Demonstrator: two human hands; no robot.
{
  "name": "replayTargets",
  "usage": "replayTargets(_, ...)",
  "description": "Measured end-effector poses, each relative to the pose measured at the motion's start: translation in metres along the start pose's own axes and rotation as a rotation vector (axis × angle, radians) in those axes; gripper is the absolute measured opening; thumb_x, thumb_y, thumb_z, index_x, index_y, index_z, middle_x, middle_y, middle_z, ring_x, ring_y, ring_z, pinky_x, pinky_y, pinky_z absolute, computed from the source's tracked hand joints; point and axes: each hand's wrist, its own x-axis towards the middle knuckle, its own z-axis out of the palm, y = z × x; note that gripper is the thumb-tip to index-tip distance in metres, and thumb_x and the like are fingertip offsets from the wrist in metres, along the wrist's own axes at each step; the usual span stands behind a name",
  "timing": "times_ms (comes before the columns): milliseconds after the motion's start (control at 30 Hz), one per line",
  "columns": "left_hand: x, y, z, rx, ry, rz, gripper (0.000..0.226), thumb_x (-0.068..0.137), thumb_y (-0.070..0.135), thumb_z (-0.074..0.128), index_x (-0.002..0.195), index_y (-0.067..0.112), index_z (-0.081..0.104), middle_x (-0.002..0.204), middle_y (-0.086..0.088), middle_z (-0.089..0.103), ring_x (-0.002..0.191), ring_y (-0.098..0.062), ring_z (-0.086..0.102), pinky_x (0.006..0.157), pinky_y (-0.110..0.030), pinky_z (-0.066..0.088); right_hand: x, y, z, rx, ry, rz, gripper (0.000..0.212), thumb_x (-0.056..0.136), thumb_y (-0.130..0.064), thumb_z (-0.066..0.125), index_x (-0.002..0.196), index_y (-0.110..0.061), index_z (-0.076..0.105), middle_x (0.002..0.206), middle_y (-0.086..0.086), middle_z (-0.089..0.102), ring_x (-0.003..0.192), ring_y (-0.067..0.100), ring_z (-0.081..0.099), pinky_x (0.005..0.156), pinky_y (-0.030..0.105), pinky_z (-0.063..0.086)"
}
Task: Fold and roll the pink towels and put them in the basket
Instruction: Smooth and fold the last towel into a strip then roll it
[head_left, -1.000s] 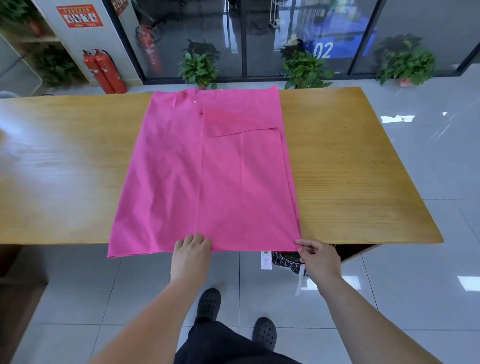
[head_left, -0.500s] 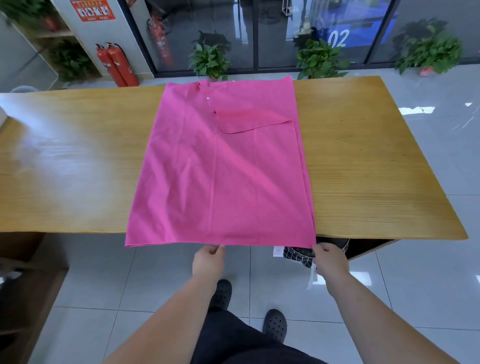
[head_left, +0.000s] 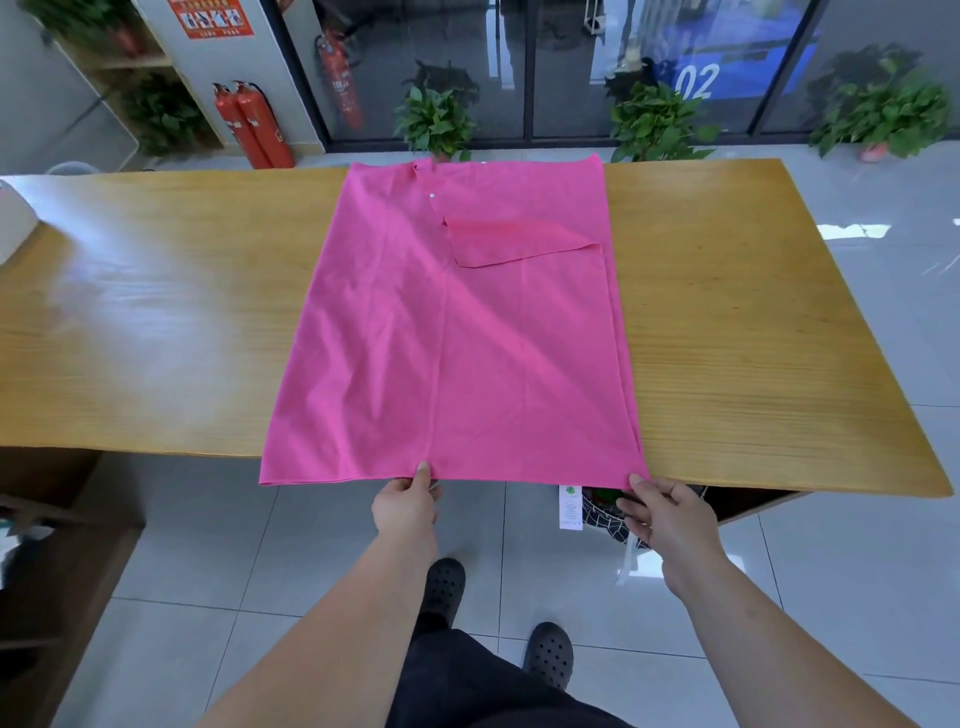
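A pink towel (head_left: 457, 332) lies spread flat across the wooden table (head_left: 737, 332), its near hem hanging just over the front edge. The right part is folded over, with a small flap turned back near the far right. My left hand (head_left: 408, 501) pinches the near hem at its middle, thumb on top. My right hand (head_left: 667, 512) pinches the near right corner. A white care label (head_left: 570, 506) dangles from the hem between my hands. A black-and-white patterned basket (head_left: 618, 519) shows partly under the table edge, behind my right hand.
A white object (head_left: 13, 218) sits at the table's far left edge. A dark wooden shelf unit (head_left: 57, 545) stands under the table's left side. Potted plants (head_left: 657, 122), red fire extinguishers (head_left: 252, 124) and glass doors lie beyond the table.
Both hands slid off the towel's top, back over the table edge, and now pinch the hanging hem. The view has shifted slightly.
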Motion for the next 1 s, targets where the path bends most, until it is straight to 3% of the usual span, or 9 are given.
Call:
replayTargets(133,-0.001,-0.001,0.004,0.006,0.005,0.039,0.026,0.096,0.034,0.076,0.091,0.009,0.072,0.083,-0.002,0.077,0.079,-0.014,0.073,0.074,-0.037,0.056,0.005,-0.004,0.000,0.034,-0.034,0.022,0.029,0.094,-0.009,0.077,0.122,-0.011,0.071,0.092,0.003,0.079,0.083,0.019,0.074,0.078,0.032,0.060)
replayTargets(367,0.002,0.003,0.000,0.012,0.004,0.061,0.026,0.094,0.035,0.078,0.088,0.010,0.074,0.081,0.002,0.078,0.082,-0.014,0.075,0.085,-0.037,0.056,0.008,-0.005,-0.002,-0.028,0.024,0.064,0.030,0.091,-0.032,0.082,0.111,-0.010,0.073,0.090,0.001,0.079,0.082,0.016,0.074,0.072,0.033,0.059)
replayTargets(467,-0.001,0.007,0.002,-0.056,0.014,0.035,0.026,0.095,0.034,0.077,0.091,0.009,0.073,0.084,-0.001,0.078,0.082,-0.017,0.074,0.074,-0.034,0.051,0.006,-0.020,0.017,-0.118,0.053,0.040,0.028,0.094,-0.031,0.078,0.110,-0.009,0.073,0.095,0.008,0.079,0.077,0.016,0.074,0.067,0.033,0.059)
replayTargets(567,-0.005,0.014,0.005,-0.130,0.036,-0.006,0.025,0.100,0.037,0.070,0.094,0.012,0.070,0.086,-0.003,0.076,0.079,-0.018,0.072,0.058,-0.031,0.045,-0.014,-0.061,0.057,-0.276,-0.018,-0.325,0.021,0.096,-0.035,0.075,0.098,-0.014,0.077,0.078,0.003,0.078,0.072,0.020,0.076,0.073,0.041,0.063)
replayTargets(667,-0.006,0.018,0.007,-0.144,0.097,0.038,0.031,0.102,0.041,0.065,0.091,0.012,0.069,0.083,-0.004,0.075,0.071,-0.016,0.069,0.059,-0.030,0.046,-0.040,-0.090,0.067,-0.431,-0.017,-0.786,0.016,0.099,-0.037,0.072,0.089,-0.024,0.073,0.064,-0.004,0.071,0.064,0.009,0.069,0.068,0.025,0.053)
replayTargets(767,-0.005,0.015,0.004,-0.070,0.073,0.064,0.031,0.101,0.039,0.067,0.085,0.013,0.070,0.084,-0.004,0.076,0.075,-0.018,0.069,0.059,-0.030,0.045,-0.016,-0.061,0.029,-0.584,0.196,-0.467,0.028,0.101,-0.047,0.064,0.091,-0.023,0.074,0.061,-0.008,0.070,0.060,0.010,0.070,0.066,0.033,0.054)
replayTargets(867,-0.003,0.009,0.005,0.022,0.005,0.009,0.026,0.100,0.034,0.070,0.088,0.011,0.073,0.084,-0.004,0.076,0.075,-0.021,0.069,0.057,-0.030,0.044,0.006,-0.025,0.012,-0.542,0.194,-0.014,0.028,0.104,-0.034,0.061,0.096,-0.011,0.076,0.073,0.000,0.076,0.059,0.019,0.071,0.062,0.039,0.054)
replayTargets(933,-0.002,0.009,0.005,0.016,0.004,-0.002,0.026,0.100,0.033,0.070,0.091,0.008,0.074,0.086,-0.005,0.076,0.073,-0.021,0.067,0.056,-0.029,0.043,0.008,-0.030,0.034,-0.560,0.167,-0.072,0.028,0.102,-0.035,0.059,0.092,-0.016,0.076,0.077,0.002,0.076,0.067,0.024,0.073,0.069,0.044,0.059)
replayTargets(1000,-0.001,0.013,0.003,-0.026,0.026,0.010,0.025,0.101,0.033,0.069,0.092,0.010,0.071,0.088,-0.003,0.077,0.076,-0.019,0.069,0.054,-0.030,0.043,-0.006,-0.056,0.068,-0.685,0.100,-0.396,0.029,0.101,-0.043,0.056,0.090,-0.022,0.073,0.079,-0.003,0.073,0.078,0.024,0.072,0.077,0.042,0.056)
